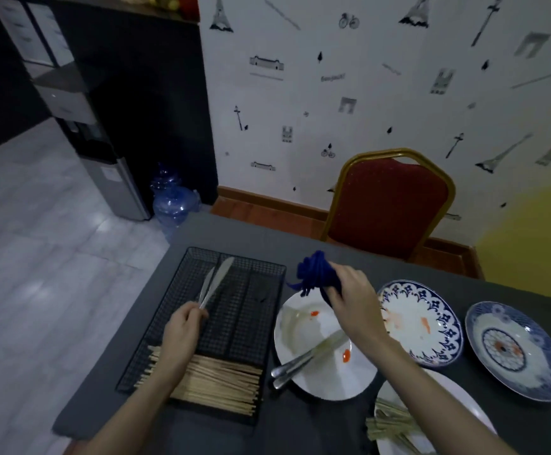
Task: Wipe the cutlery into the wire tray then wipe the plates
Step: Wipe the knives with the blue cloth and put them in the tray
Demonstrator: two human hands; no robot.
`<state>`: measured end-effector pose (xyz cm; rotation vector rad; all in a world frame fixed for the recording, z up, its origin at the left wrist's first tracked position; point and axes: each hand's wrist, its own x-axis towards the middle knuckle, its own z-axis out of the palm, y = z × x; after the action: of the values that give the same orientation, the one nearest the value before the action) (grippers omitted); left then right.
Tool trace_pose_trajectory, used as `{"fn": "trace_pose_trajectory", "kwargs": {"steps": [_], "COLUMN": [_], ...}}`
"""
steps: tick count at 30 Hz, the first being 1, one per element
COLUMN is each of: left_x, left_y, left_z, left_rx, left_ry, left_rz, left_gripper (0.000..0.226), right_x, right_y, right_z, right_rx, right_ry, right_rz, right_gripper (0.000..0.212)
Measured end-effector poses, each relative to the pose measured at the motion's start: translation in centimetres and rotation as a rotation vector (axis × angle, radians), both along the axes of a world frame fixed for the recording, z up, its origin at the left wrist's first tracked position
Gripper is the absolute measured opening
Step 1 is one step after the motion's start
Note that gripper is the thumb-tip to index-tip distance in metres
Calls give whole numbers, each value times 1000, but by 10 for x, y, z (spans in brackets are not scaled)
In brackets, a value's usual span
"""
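Nearest the camera, the left hand [182, 326] pinches the handles of two knives [216, 280], grip closed on them, blades reaching away over the wire tray [156, 326] that lies under it on the desk [300, 431]. To do this step well, I judge the knives should be lowered flat into one long compartment, blades aligned, before the fingers let go. The right hand [354, 295] is closed round a bunched blue cloth [315, 274], held above the white plate [320, 326] just beneath it. Counted, large to small: one tray, four plates, one cloth, two knives in the grip, two more pieces of cutlery [307, 356] on the white plate below the right hand, and a bundle of chopsticks [215, 382] too many to count
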<state>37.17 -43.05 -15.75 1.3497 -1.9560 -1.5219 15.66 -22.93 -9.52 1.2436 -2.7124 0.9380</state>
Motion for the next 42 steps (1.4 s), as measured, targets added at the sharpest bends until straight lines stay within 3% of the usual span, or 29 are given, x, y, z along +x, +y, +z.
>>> {"fn": "trace_pose_trajectory", "kwargs": {"steps": [5, 9, 17, 20, 23, 27, 32, 36, 42], "left_x": [7, 3, 4, -8, -40, -90, -114, -118, -118], "left_y": [-38, -53, -54, -50, -36, 30, 105, 116, 109], "left_z": [-34, -53, -69, -53, -32, -21, -34, -47, -46], "left_rx": [-32, -49, -319, -455, -574, -594, -707, -745, -533], "left_ry": [-161, -252, -465, -415, -246, -86, -431, -573, -406], "left_rz": [108, 31, -39, -46, -206, -614, -1044, -1117, -967], "left_gripper": [27, 25, 24, 14, 10, 15, 30, 36, 35], "right_x": [31, 40, 26, 19, 16, 11, 11, 16, 20], "right_y": [-11, -8, 19, 34, 51, 76, 106, 128, 151], "right_z": [-22, -31, -33, -32, -29, -30, -27, -22, -23], "right_rx": [-105, -114, -52, -34, -44, -29, -62, -90, -66], "right_ry": [-114, -183, -198, -142, -131, -103, -102, -105, -118], "right_rz": [48, 52, 40, 2, -60, -135, -245, -315, -376], "right_gripper": [41, 41, 33, 32, 32, 33, 31, 31, 33]}}
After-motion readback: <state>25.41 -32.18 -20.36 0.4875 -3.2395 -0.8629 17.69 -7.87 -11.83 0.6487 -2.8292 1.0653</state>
